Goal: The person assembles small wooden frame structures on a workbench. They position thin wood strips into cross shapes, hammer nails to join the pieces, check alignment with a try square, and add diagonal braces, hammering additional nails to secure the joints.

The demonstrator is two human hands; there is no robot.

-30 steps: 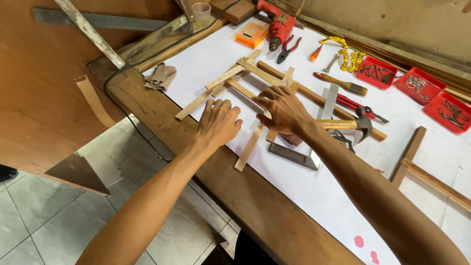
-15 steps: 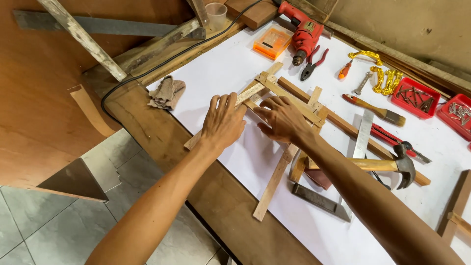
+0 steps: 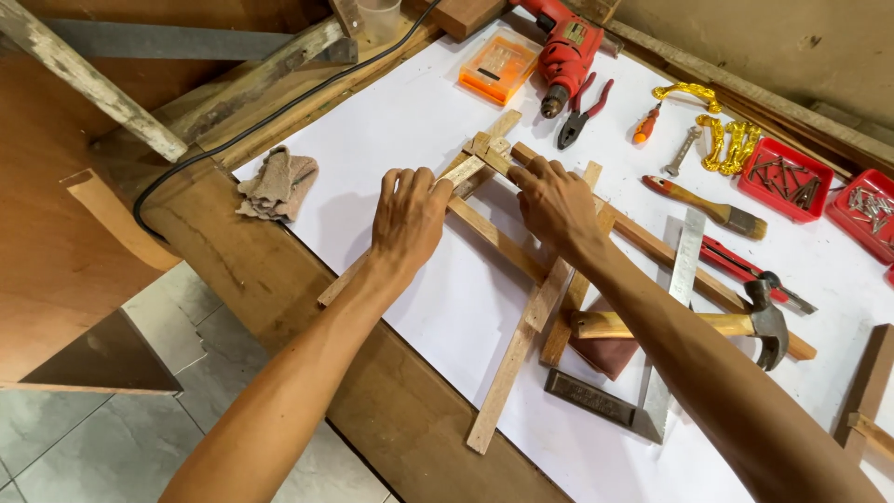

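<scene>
Several thin wooden strips (image 3: 503, 242) lie crossed into a rough frame on a white sheet (image 3: 410, 121) over a wooden workbench. My left hand (image 3: 408, 216) lies palm down on one strip, fingertips at the frame's upper corner. My right hand (image 3: 557, 203) presses flat on the crossing strips just to the right, fingers pointing at the same corner joint (image 3: 484, 154). Neither hand curls around anything. Both forearms reach in from the lower edge of the view.
A claw hammer (image 3: 689, 324), a steel try square (image 3: 652, 373) and a paintbrush (image 3: 708, 207) lie right of the frame. Farther back are a red drill (image 3: 566, 48), pliers (image 3: 582, 114), an orange box (image 3: 498, 67) and red trays of nails (image 3: 782, 177). A rag (image 3: 277, 182) sits left.
The view has shifted closer and left over the bench. Both hands slid up along the strips toward the far corner joint and now rest flatter on the wood.
</scene>
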